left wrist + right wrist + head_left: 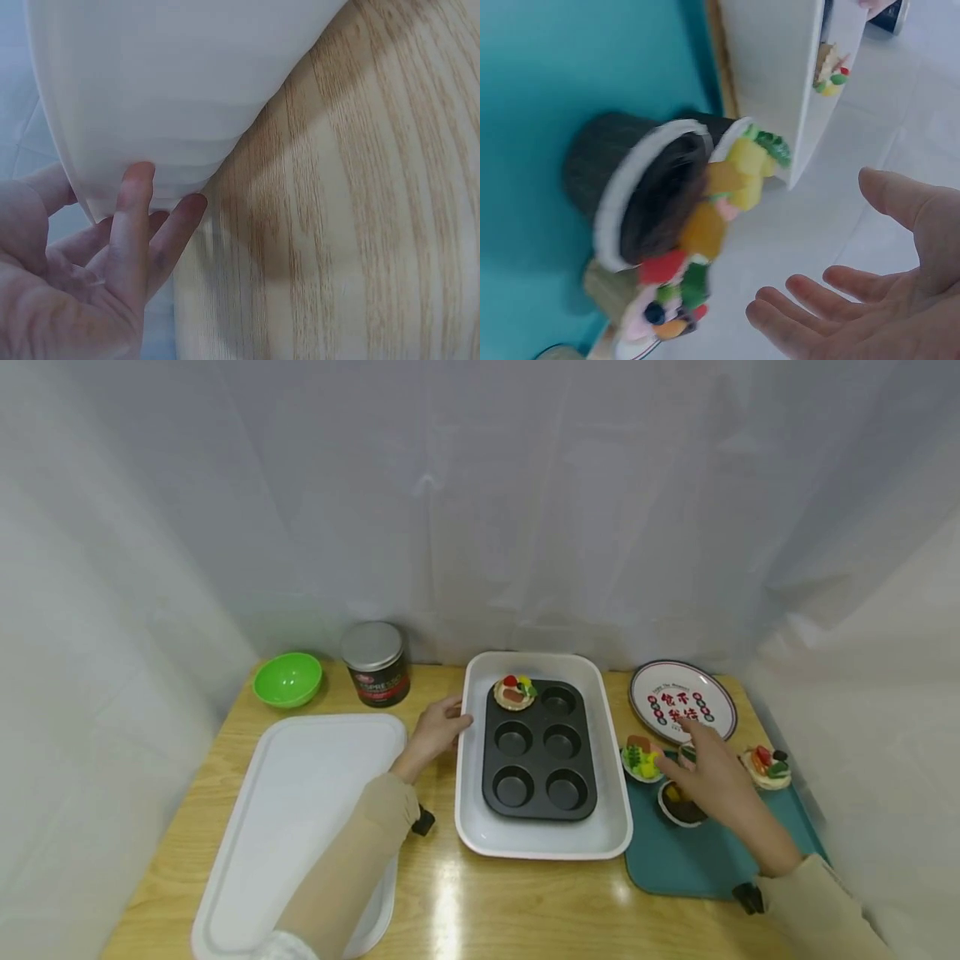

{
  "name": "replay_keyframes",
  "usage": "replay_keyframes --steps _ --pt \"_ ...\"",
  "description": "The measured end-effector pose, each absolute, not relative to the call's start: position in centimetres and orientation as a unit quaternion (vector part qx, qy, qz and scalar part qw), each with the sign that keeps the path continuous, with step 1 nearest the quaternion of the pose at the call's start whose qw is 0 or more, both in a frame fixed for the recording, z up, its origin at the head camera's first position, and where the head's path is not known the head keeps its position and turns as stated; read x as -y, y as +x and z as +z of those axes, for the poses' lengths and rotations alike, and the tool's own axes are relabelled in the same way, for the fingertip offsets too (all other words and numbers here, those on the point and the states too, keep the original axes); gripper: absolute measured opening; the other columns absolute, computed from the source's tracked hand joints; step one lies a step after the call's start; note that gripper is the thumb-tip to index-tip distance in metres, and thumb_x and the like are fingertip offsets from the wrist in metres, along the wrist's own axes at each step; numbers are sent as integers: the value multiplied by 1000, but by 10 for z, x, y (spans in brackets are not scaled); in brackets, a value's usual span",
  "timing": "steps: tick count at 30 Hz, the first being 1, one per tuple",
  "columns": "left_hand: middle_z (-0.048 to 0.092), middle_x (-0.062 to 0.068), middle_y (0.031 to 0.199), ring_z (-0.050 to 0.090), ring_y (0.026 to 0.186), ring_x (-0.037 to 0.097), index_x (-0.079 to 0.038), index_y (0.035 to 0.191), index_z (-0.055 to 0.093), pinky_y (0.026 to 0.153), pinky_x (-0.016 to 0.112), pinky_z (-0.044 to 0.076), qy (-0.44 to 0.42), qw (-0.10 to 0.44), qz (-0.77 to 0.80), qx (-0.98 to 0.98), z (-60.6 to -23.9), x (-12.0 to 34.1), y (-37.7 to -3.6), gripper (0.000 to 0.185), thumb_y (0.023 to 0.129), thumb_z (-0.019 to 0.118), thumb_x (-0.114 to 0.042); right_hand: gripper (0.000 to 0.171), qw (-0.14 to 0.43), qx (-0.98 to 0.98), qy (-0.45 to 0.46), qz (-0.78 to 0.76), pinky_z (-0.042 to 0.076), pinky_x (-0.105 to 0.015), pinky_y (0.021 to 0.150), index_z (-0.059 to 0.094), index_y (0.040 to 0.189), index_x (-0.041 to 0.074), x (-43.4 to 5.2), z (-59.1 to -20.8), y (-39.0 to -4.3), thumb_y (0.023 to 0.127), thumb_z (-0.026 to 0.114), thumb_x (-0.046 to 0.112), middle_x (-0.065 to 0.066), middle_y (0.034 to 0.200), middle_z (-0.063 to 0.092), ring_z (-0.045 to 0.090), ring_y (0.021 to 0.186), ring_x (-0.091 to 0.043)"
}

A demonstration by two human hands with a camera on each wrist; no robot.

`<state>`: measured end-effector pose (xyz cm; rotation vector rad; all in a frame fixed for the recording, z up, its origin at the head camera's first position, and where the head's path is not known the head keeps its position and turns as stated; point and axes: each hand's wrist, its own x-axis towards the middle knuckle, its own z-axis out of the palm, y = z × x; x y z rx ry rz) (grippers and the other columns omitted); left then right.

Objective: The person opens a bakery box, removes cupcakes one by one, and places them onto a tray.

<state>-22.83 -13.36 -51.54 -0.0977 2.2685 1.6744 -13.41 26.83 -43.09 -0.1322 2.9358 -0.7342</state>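
Two hands (431,731), roughly four cupcakes (681,803), one muffin tin (538,750).

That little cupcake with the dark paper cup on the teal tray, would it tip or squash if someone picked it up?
The dark-cupped cupcake looks small and probably light. Its cup seems narrower at the base than at the rim, with toppings piled on top, so a sideways push might tip it. The pleated paper wall likely gives under a squeeze, so the open right hand hovering over the teal tray should grip gently.
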Motion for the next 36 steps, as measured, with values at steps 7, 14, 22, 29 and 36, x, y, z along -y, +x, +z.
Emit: replay_keyframes --steps 7,14,22,29,36 --pt "62 26 148 72 118 39 -11 159 48 72 34 65 -34 156 587 -793 -512 134 -228 56 103 59 -14 84 52 -963 -57 -258 33 -75 119 27 162 -7 -243 -425 -163 102 69 35 -38 164 32 33 149 -57" --pt "61 26 148 71 118 41 -9 159 47 69 32 64 -35 158 584 -795 -509 133 -227 57 103 58 -12 82 51 -954 -78 -285 34 -72 120 27 162 -6 -214 -428 -190 100 70 29 -37 162 35 36 149 -54" --pt "61 26 148 71 117 41 -8 158 47 70 34 64 -40 158 581 -797 -507 135 -228 57 102 59 -12 81 49 -958 -103 -263 41 -69 115 29 162 -5 -181 -427 -214 101 71 29 -35 161 37 41 145 -52" --pt "64 25 144 74 114 38 -10 156 51 66 32 64 -47 162 575 -801 -510 133 -230 58 99 61 -11 85 76 -958 -109 -253 40 -66 118 26 164 -1 -159 -427 -233 101 70 34 -31 166 32 38 150 -50" --pt "66 24 143 74 111 37 -11 156 52 62 30 61 -48 159 567 -807 -512 133 -231 58 98 62 -12 86 105 -956 -121 -244 40 -64 119 27 163 0 -137 -432 -248 100 72 34 -34 164 33 40 149 -50"
